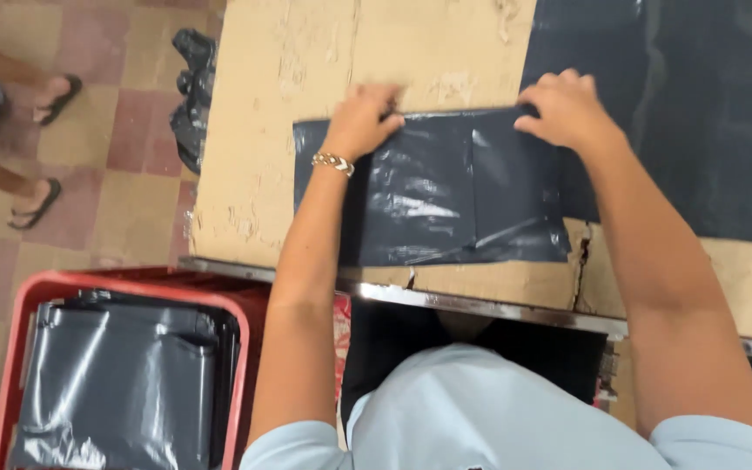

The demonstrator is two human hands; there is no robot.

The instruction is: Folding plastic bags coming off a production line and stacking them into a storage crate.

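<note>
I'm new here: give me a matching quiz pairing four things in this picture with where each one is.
Things:
1. folded black plastic bag
2. red crate
3. beaded bracelet
4. sandalled feet

Places:
A. on the tiled floor, upper left
B. on the left wrist
C. flat on the worn table, under the left hand and right hand
D. beside the table, lower left, holding dark bags

Pairs: 1-C, 2-D, 3-B, 4-A

Both hands (463, 117) on folded blk bag (433, 187)
</note>
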